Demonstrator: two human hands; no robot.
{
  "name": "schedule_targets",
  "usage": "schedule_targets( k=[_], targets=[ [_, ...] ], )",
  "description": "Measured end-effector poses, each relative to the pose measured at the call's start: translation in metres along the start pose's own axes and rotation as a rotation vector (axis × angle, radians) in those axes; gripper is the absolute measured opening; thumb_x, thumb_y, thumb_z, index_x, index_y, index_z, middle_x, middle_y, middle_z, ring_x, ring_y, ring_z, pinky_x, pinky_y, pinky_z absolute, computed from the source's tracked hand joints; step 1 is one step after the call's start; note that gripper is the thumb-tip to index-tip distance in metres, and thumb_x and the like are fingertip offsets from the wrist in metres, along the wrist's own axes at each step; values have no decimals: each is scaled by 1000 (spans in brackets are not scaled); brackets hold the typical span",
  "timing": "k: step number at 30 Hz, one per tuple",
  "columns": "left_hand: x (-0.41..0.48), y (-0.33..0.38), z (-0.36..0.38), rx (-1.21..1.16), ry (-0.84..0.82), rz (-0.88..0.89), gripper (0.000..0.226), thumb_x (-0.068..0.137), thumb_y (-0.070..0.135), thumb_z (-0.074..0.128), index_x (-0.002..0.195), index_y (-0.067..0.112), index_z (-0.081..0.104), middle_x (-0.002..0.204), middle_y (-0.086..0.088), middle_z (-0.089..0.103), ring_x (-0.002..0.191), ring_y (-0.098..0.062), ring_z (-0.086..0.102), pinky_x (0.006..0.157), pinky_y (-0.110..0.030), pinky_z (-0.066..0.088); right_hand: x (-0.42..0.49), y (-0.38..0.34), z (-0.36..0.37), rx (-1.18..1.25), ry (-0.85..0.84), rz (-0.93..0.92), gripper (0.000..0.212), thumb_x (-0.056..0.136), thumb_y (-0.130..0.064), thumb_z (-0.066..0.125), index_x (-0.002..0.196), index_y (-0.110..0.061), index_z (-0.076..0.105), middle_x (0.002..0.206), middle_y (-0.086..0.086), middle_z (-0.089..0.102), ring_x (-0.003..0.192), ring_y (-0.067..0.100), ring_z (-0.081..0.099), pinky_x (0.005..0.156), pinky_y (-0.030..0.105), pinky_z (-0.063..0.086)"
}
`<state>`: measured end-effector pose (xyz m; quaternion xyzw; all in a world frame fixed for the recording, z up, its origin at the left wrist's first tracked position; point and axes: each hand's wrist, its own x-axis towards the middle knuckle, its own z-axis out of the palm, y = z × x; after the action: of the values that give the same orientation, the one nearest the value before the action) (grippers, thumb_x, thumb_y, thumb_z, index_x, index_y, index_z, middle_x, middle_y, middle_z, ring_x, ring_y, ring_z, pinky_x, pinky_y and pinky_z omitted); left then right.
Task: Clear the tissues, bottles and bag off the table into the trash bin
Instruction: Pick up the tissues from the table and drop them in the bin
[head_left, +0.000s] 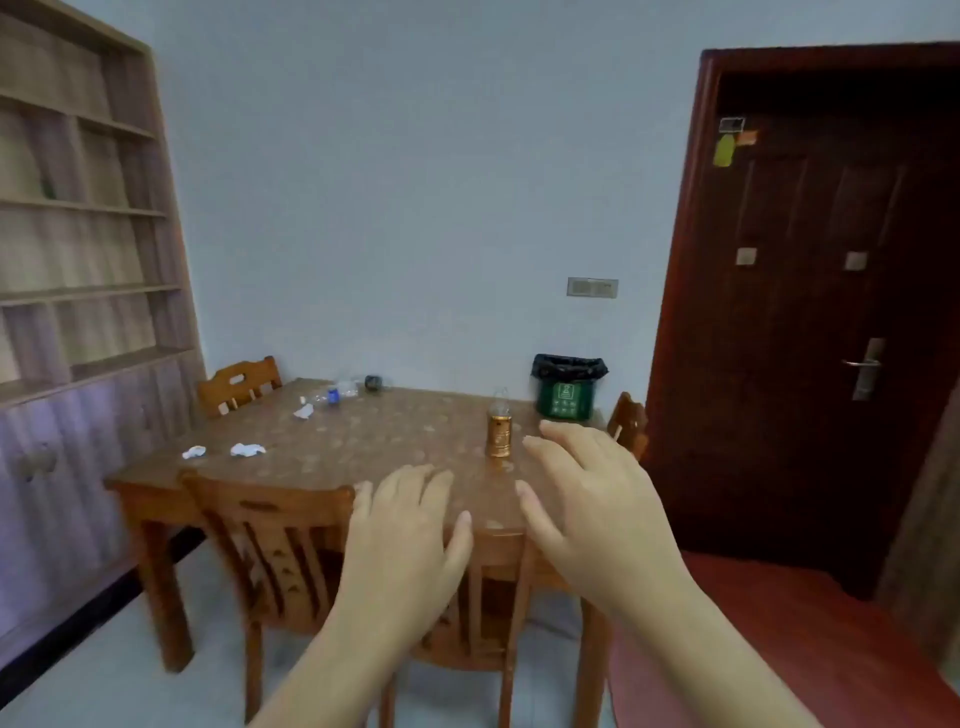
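A brown wooden table (363, 447) stands ahead of me. Crumpled white tissues lie on its left side: one (194, 452), another (247, 449), and a third (304, 411) farther back. A clear plastic bottle with a blue cap (332, 395) lies near the far edge, next to a small dark object (373, 383). An orange-labelled bottle (499, 428) stands upright on the right. A green trash bin with a black liner (567, 387) sits behind the table's far right corner. My left hand (410, 540) and right hand (587, 499) hover open over the near edge, holding nothing.
A wooden chair (270, 535) is tucked in at the near side, below my hands. More chairs stand at the far left (239, 384) and right (629, 423). A shelf unit (78, 234) fills the left wall; a dark red door (821, 312) is on the right.
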<state>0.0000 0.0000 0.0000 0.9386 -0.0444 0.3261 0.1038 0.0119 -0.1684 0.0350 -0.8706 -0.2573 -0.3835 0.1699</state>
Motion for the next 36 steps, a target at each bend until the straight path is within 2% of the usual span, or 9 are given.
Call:
schedule_targets(
  k=[5, 9, 16, 20, 26, 36],
  targets=[
    [-29, -87, 6, -8, 32, -159, 38, 82, 35, 53, 111, 13, 65, 112, -5, 66, 109, -25, 59, 92, -52, 43, 19, -53, 66, 73, -37, -43, 39, 82, -33, 46, 108, -9, 63, 112, 9, 64, 105, 25, 56, 86, 41, 48],
    [-44, -171, -6, 50, 65, -211, 47, 80, 39, 39, 104, 11, 68, 106, -6, 69, 102, -27, 63, 86, -54, 47, 50, -124, 126, 155, -40, -109, 37, 82, -32, 46, 106, -9, 64, 110, 9, 64, 103, 26, 57, 84, 41, 47],
    [-69, -337, -44, 97, 103, -319, 46, 81, 37, 38, 107, 9, 65, 106, -9, 67, 102, -29, 62, 88, -55, 47, 96, -258, 229, 302, -102, -178, 38, 83, -33, 45, 108, -11, 63, 112, 8, 63, 104, 24, 56, 86, 36, 44],
    [-74, -399, -54, 106, 96, -356, 46, 83, 36, 37, 108, 8, 64, 106, -10, 67, 101, -30, 61, 87, -53, 47, 107, -309, 273, 325, -152, -187, 40, 83, -33, 44, 109, -9, 63, 112, 9, 64, 104, 24, 57, 87, 35, 44],
    [-81, -462, -45, 87, 64, -430, 50, 85, 37, 34, 114, 8, 62, 112, -11, 66, 106, -30, 60, 90, -56, 46, 122, -352, 335, 341, -258, -218, 42, 83, -35, 45, 111, -9, 63, 114, 9, 63, 105, 25, 57, 87, 36, 45],
    [-13, -566, 18, 134, 13, -396, 45, 83, 34, 38, 109, 8, 64, 106, -9, 68, 100, -27, 63, 88, -51, 48, 188, -361, 462, 390, -268, -189, 46, 82, -37, 42, 111, -8, 62, 113, 10, 64, 103, 25, 58, 86, 33, 43]
  ],
)
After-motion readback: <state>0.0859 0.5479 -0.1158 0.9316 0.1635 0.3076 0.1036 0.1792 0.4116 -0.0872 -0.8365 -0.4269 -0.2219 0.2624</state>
